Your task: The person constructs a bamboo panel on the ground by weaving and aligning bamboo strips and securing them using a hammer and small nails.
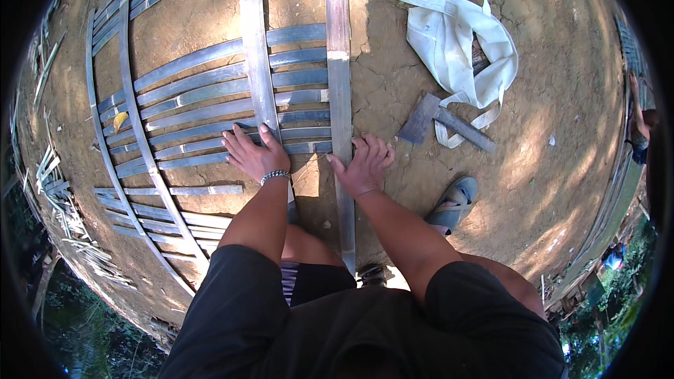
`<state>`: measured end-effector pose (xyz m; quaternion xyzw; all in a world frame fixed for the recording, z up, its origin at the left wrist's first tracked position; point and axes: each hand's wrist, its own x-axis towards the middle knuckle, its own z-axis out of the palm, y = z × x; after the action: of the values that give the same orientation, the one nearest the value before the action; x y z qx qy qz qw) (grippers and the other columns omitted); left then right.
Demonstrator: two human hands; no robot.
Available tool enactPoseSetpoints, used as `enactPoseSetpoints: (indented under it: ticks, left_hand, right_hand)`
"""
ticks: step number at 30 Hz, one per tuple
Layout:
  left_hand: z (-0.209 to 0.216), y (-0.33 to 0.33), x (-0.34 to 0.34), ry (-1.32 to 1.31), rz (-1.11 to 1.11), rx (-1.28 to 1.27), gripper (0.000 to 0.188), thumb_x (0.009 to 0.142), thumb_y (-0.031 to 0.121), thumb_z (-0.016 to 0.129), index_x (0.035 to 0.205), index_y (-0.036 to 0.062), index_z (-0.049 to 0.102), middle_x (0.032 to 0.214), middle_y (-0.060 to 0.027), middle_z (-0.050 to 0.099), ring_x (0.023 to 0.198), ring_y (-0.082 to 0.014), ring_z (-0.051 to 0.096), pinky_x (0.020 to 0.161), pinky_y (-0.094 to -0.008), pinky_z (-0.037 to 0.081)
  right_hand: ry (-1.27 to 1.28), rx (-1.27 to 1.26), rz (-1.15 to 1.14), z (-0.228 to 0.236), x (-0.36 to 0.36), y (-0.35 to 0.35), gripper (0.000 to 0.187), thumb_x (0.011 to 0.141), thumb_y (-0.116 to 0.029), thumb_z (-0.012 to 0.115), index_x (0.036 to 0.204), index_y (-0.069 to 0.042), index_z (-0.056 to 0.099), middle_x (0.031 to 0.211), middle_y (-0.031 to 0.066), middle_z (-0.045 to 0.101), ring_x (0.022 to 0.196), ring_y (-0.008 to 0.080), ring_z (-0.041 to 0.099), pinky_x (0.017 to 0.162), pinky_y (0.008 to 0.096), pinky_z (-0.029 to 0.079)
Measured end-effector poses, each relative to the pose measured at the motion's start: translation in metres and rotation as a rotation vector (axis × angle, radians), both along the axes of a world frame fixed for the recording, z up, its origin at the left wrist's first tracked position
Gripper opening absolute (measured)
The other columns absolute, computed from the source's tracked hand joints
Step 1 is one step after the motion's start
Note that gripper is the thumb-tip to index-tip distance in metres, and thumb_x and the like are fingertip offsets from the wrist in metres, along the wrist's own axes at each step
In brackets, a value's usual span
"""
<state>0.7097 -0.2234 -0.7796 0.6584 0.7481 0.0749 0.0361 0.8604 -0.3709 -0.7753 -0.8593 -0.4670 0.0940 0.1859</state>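
A lattice of split bamboo strips lies on the ground, with thin cross slats (199, 102) running under long upright strips. My left hand (258, 159) rests on the lowest slats, fingers stretched out, its thumb against a wide long strip (257, 49). My right hand (363, 166) grips the right-hand long strip (338, 91) near the lowest slat, thumb at its left edge and fingers curled at its right. Right of that hand lies a hatchet (449, 121) with a dark, broad blade and short handle. Beyond it is a crumpled white cloth bag (449, 31) with loop straps.
Another group of slats (165, 221) lies at lower left, crossed by two thin long strips (137, 123). Pale bamboo scraps (60, 189) are scattered at the far left. My sandalled foot (453, 205) stands right of the strips. Part of another person (640, 126) shows at the right rim.
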Motion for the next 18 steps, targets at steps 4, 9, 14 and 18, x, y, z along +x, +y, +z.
enactPoseSetpoints:
  ticks: [4,9,14,18]
  left_hand:
    - [0.004,0.003,0.004,-0.004,0.028,-0.026,0.069,0.104,0.051,0.051,0.157,0.0087,0.039,0.166,-0.0207,0.032,0.156,-0.0358,0.024,0.126,-0.0579,0.016]
    - [0.007,-0.001,0.002,-0.007,0.049,-0.038,0.070,0.104,0.054,0.047,0.158,0.0093,0.039,0.166,-0.0193,0.032,0.157,-0.0339,0.023,0.127,-0.0558,0.015]
    - [0.010,0.003,0.005,0.000,0.063,-0.074,0.072,0.104,0.057,0.044,0.158,0.0097,0.039,0.167,-0.0185,0.031,0.158,-0.0333,0.021,0.128,-0.0547,0.014]
    - [0.010,0.002,0.006,-0.001,0.066,-0.074,0.072,0.104,0.057,0.043,0.159,0.0099,0.038,0.167,-0.0183,0.030,0.158,-0.0331,0.020,0.128,-0.0544,0.014]
  right_hand:
    - [0.021,-0.015,-0.016,-0.001,0.000,0.001,0.072,0.081,-0.061,0.074,0.126,-0.010,0.053,0.133,0.0115,0.046,0.131,0.0333,0.036,0.113,0.0624,0.018]
    - [0.013,-0.016,-0.023,0.000,-0.004,-0.002,0.072,0.080,-0.062,0.075,0.126,-0.010,0.054,0.132,0.0102,0.046,0.132,0.0326,0.036,0.114,0.0621,0.019]
    - [0.047,-0.032,-0.023,0.000,-0.001,0.000,0.072,0.080,-0.062,0.074,0.126,-0.010,0.055,0.133,0.0103,0.046,0.132,0.0328,0.036,0.114,0.0619,0.018]
    - [0.037,-0.025,-0.023,0.001,0.000,0.001,0.071,0.081,-0.062,0.074,0.126,-0.010,0.055,0.133,0.0105,0.046,0.133,0.0330,0.035,0.114,0.0618,0.018]
